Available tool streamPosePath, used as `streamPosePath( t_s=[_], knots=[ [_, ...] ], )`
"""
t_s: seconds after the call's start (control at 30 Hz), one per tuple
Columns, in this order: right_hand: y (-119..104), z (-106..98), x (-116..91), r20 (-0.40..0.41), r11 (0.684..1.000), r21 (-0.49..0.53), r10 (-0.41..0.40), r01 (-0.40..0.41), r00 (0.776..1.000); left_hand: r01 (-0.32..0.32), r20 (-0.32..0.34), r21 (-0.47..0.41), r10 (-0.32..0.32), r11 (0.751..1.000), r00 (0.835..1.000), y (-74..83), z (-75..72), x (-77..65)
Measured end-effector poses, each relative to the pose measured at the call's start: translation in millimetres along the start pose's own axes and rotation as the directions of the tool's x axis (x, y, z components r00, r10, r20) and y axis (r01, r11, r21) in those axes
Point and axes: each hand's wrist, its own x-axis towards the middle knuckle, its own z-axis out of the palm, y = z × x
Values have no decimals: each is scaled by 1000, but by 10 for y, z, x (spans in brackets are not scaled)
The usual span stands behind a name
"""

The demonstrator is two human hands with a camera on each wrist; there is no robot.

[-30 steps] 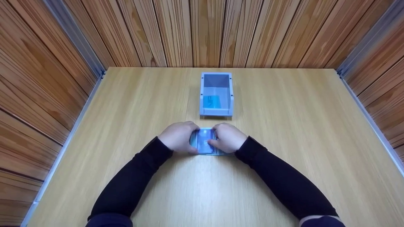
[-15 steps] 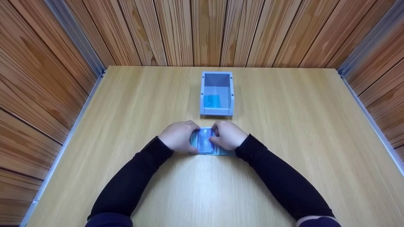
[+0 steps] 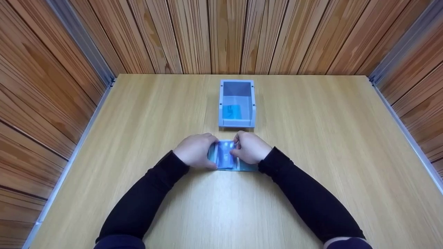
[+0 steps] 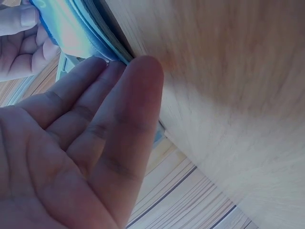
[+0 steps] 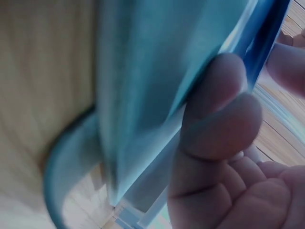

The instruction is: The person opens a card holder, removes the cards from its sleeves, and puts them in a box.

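Note:
A flat teal card holder (image 3: 247, 167), booklet-like, lies on the table in front of the person, with a shiny blue leaf (image 3: 225, 157) uppermost. My left hand (image 3: 196, 150) holds its left side, thumb at the near edge and fingers at the far edge. In the left wrist view, several layers of the card holder (image 4: 95, 28) show beyond the fingertips. My right hand (image 3: 252, 148) pinches the right edge of the blue leaf between thumb and forefinger. Close up in the right wrist view, teal layers (image 5: 157, 57) stand beside the pinching fingertips (image 5: 224, 129); whether a separate card is inside cannot be told.
A grey-blue open bin (image 3: 237, 123) stands just beyond the hands, with a flat bright-blue piece (image 3: 231, 112) lying in it. The wooden table (image 3: 221, 207) meets plank-patterned walls (image 3: 225, 34) at the back and sides.
My right hand has drawn back slightly from the blue leaf's middle to its right edge, uncovering more of the teal layer beneath. The left hand stays in place.

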Motion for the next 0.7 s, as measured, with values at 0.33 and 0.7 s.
streamPosePath(
  t_s=[0.33, 0.7],
  knots=[
    [61, -119, -32, -51, 994, 107, 44, -38, 998, -24, -31, -13, 24, 1000, 999, -19, 16, -3],
    [167, -353, -95, -111, 972, 225, 89, -62, 990, -33, -39, 0, 33, 999, 999, -18, 27, -10]
  ],
)
